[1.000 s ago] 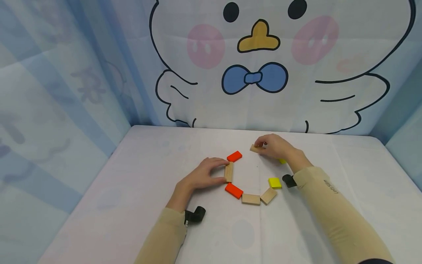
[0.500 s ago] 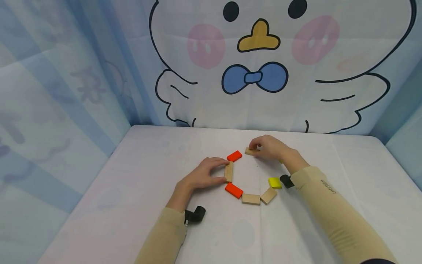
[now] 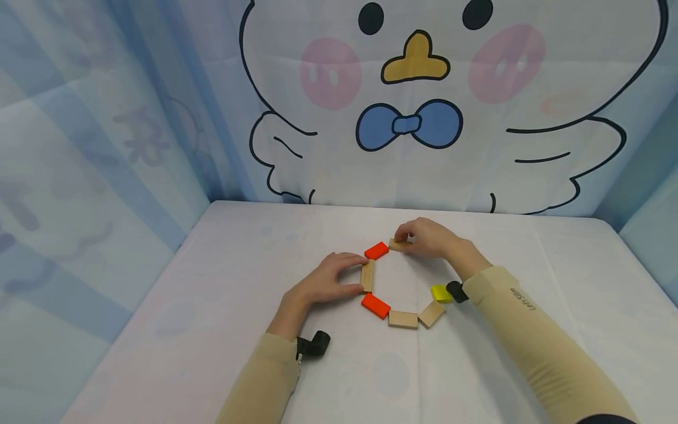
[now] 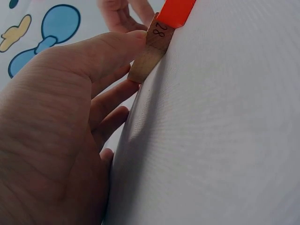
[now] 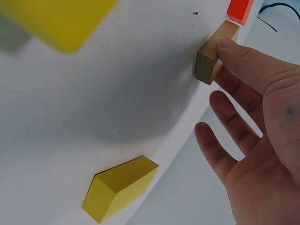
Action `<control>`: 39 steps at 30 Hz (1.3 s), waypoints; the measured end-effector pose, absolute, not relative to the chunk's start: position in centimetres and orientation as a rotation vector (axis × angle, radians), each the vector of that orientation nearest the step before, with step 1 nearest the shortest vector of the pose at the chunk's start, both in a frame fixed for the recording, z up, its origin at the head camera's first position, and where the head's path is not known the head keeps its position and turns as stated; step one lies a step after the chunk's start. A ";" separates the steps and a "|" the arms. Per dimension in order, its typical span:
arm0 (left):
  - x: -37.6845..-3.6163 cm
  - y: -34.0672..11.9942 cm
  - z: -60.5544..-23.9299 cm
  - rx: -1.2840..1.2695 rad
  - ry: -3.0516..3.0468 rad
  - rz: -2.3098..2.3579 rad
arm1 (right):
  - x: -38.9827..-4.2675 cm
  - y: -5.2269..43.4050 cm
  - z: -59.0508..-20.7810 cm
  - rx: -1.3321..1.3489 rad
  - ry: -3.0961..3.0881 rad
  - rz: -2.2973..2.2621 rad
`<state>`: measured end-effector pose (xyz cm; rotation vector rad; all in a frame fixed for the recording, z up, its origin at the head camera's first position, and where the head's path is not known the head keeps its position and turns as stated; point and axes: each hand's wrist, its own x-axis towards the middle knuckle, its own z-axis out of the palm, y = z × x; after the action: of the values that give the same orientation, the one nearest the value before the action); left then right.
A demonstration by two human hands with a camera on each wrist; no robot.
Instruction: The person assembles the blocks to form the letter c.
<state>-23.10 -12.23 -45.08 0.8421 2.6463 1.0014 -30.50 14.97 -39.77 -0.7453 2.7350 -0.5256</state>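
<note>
My left hand [image 3: 331,278] holds a plain wooden block [image 3: 368,277] lengthwise, thumb at the near end and fingers at the far end. In the left wrist view this wooden block [image 4: 149,58] bears the number 28, beside a red block [image 4: 177,11]. At the back, my right hand [image 3: 428,237] pinches another wooden block [image 3: 395,244] between thumb and fingers. Its left end is right at the corner of the far red block [image 3: 376,251]. In the right wrist view the other fingers stand loosely apart, below the pinched wooden block [image 5: 216,51].
The blocks form a ring: a near red block [image 3: 376,306], a front wooden block [image 3: 403,320], a slanted wooden block [image 3: 431,314] and a yellow block [image 3: 439,293]. Another yellow block [image 5: 124,187] is hidden behind the right wrist in the head view. A curtain backs the white table [image 3: 185,330].
My right hand has slid its wooden block leftward, up to the far red block. The right wrist now covers the farther yellow block. My left hand has stayed in place.
</note>
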 end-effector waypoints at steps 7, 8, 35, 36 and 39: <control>-23.1 -12.2 -45.2 0.857 2.645 1.010 | -30.5 15.0 -40.0 -0.762 2.741 -0.522; -23.1 -12.2 -45.2 0.855 2.646 1.009 | -30.5 15.0 -40.0 -0.764 2.740 -0.522; -23.2 -12.1 -45.1 0.859 2.645 0.992 | -29.9 18.1 -38.4 -0.747 2.818 -0.594; -23.2 -12.1 -45.1 0.856 2.648 0.991 | -29.8 18.3 -38.4 -0.745 2.822 -0.591; -23.2 -12.1 -45.1 0.859 2.647 0.995 | -29.5 18.9 -38.2 -0.736 2.833 -0.581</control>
<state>-23.17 -12.08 -45.11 0.8588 2.6469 0.9948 -29.53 18.91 -38.22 -0.7356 2.8326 -0.5812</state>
